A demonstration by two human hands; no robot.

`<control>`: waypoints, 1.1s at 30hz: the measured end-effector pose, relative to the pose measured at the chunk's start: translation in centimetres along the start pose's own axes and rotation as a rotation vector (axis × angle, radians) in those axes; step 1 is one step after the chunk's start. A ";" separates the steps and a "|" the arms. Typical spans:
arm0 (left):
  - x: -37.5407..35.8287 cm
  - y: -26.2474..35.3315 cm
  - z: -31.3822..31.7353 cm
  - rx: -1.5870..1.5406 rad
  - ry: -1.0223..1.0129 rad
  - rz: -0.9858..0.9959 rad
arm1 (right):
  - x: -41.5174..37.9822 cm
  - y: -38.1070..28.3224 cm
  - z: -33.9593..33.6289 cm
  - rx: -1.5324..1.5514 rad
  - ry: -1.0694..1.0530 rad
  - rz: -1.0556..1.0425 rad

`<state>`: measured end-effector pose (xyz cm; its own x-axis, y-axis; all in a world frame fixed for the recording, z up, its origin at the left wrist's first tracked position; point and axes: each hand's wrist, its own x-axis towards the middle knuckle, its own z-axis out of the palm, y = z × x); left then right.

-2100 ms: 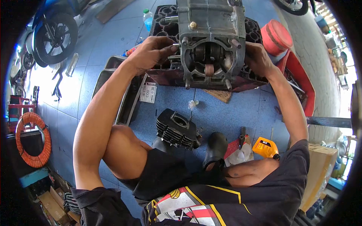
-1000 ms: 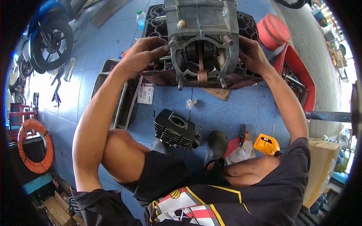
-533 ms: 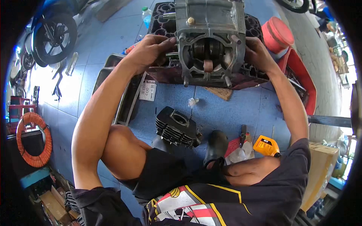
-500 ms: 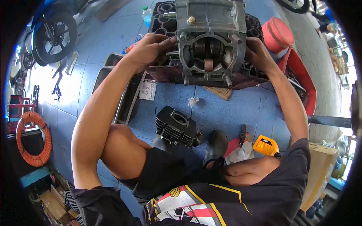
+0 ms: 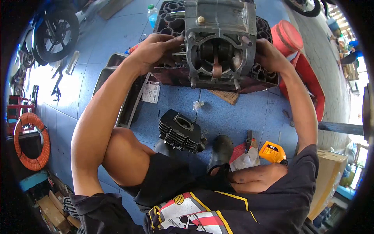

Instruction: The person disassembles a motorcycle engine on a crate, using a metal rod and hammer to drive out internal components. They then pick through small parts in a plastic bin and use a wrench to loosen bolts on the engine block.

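Note:
A grey metal engine case (image 5: 218, 24) rests on a dark red crate (image 5: 177, 80), its round opening facing me. Inside the opening a rod with a copper-coloured end (image 5: 216, 70) shows. My left hand (image 5: 157, 50) is at the left side of the case, fingers bent around something I cannot make out near the shaft. At the right side, my right hand (image 5: 269, 55) is against the case, its fingertips hidden behind it. A black finned cylinder (image 5: 181, 130) lies on the floor below, between my feet.
Metal trays (image 5: 102, 84) stand at the left of the crate. A red bucket (image 5: 287, 38) and a red tray (image 5: 320, 97) are at the right. On the blue floor lie a yellow bottle (image 5: 272, 153), a white box (image 5: 150, 93) and a wooden piece (image 5: 225, 96).
The rod with the copper-coloured end has swung lower and further out of the opening. My left hand's fingers have shifted slightly at the case's side. The view has moved a little.

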<state>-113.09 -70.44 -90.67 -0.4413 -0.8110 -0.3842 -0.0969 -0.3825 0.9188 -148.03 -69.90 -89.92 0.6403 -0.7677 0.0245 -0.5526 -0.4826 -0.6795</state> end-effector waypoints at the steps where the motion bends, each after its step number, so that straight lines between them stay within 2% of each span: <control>1: 0.0 -0.2 0.1 -0.047 -0.009 0.023 | 0.0 0.3 -0.4 0.001 0.008 0.007; 3: -0.1 -0.2 0.5 -0.089 -0.023 0.042 | 0.2 0.0 -0.9 -0.179 -0.026 -0.168; 7: -0.2 -0.2 0.2 -0.112 0.005 0.103 | 0.0 -0.7 0.3 -0.167 0.089 -0.099; 9: 0.2 -0.4 -0.4 -0.096 -0.021 0.114 | -0.1 -0.8 0.6 -0.289 0.214 -0.303; 10: 0.4 -0.5 -0.7 -0.005 -0.010 0.135 | -0.2 -0.6 1.0 -0.289 0.212 -0.303; 12: 0.6 -0.8 -1.0 0.084 0.003 0.156 | -0.3 -0.1 1.7 -0.518 0.360 -0.470; 14: 0.8 -1.0 -0.9 0.161 0.033 0.301 | -0.4 0.1 1.5 -0.551 0.360 -0.468; 16: 0.7 -0.8 -0.9 0.155 0.044 0.259 | -0.4 -0.1 1.2 -0.582 0.365 -0.467; 18: 0.0 0.0 -0.2 0.150 0.052 0.212 | -0.4 -0.9 0.4 -0.177 0.163 -0.011; 19: -0.5 0.3 0.2 0.059 0.054 0.125 | -0.3 -0.9 0.2 -0.177 0.163 -0.006; 20: -0.7 0.6 0.6 -0.029 0.054 0.037 | 0.0 -0.6 -0.2 -0.052 0.070 0.011; 21: -0.4 0.3 0.5 -0.029 0.049 0.033 | 0.2 -0.4 -0.4 0.075 -0.022 0.027; 22: -0.1 -0.1 0.2 -0.033 0.023 0.060 | 0.2 -0.4 -0.6 0.078 -0.021 0.032; 25: -0.1 -0.3 0.2 -0.051 -0.005 0.101 | 0.4 -0.4 -0.7 0.054 -0.076 -0.067; 28: -0.1 -0.5 -0.1 -0.041 0.013 0.114 | 0.0 0.2 -0.1 -0.023 0.023 -0.097; 30: -0.2 -0.3 0.0 -0.017 0.030 0.114 | 0.0 0.0 0.0 -0.305 0.079 -0.237; 31: -0.3 -0.2 0.1 0.062 0.045 0.144 | 0.0 -0.3 0.3 -0.305 0.072 -0.241; 33: -0.4 -0.3 0.1 0.135 0.067 0.175 | 0.1 -1.2 1.2 -0.398 0.325 -0.455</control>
<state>-113.03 -69.97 -90.78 -0.4021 -0.8890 -0.2191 -0.1443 -0.1748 0.9740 -146.72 -68.88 -89.95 0.6969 -0.5091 0.5051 -0.4603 -0.8576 -0.2295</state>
